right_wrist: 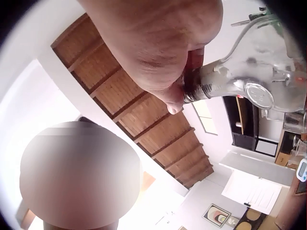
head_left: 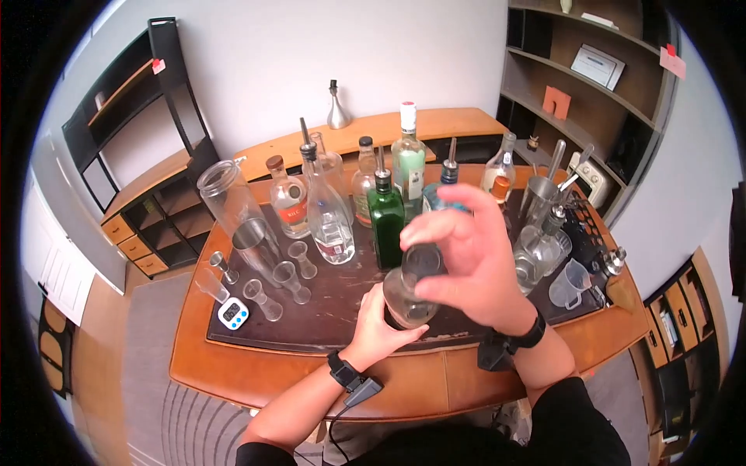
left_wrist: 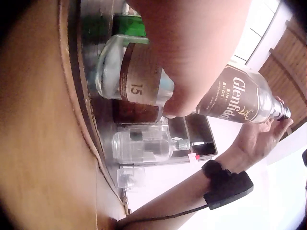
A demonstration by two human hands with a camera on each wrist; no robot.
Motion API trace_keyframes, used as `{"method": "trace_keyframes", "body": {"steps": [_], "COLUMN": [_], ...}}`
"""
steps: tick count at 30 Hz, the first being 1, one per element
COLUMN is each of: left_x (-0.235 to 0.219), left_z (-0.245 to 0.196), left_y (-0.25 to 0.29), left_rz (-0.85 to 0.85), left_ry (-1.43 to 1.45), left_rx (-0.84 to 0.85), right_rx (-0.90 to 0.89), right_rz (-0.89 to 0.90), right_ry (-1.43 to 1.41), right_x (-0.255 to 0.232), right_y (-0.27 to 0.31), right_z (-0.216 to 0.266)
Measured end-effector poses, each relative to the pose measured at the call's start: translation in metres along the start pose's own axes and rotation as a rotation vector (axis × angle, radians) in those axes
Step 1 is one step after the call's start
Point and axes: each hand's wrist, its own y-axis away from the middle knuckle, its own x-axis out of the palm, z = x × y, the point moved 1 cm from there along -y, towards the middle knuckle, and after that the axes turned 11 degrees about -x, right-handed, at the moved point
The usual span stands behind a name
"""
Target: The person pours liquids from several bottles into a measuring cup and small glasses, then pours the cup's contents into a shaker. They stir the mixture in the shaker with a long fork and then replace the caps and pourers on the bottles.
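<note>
A clear whisky bottle with a brown Glenfiddich label stands raised in front of me. My left hand grips its lower body from the left, fingers wrapped round the glass. At the top, my right hand pinches the dark cap between thumb and fingers. The right wrist view shows the embossed shoulder and neck of the bottle beside the curled fingers. Close behind stands a green bottle with a metal pour spout. My palm hides part of the label in the left wrist view.
Several other bottles line the table's back, among them a clear bottle with a pourer. At the left are a shaker tin, small glasses and a white timer. A plastic measuring jug and bar tools stand right.
</note>
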Motion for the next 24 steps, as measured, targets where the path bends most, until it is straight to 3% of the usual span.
{"method": "trace_keyframes", "body": {"steps": [4,10,14,24], "left_x": [0.0,0.0,0.0,-0.003], "left_z": [0.01,0.009,0.012,0.011], "left_y": [-0.005,-0.013,-0.013,-0.015], "left_rz": [-0.063,-0.109,-0.18,-0.172], "left_ry": [-0.036,0.113,0.045,0.043], "left_rx": [0.056,-0.01,0.016,0.057], "right_rx": [0.018,0.063,0.074,0.066], "right_rz": [0.148,0.34,0.354,0.379], "right_ry": [0.092,0.299,0.304,0.344], "right_x": [0.013,0.016,0.017,0.016], "right_y": [0.004,0.0,0.002,0.002], "right_z": [0.012,0.029,0.027,0.028]}}
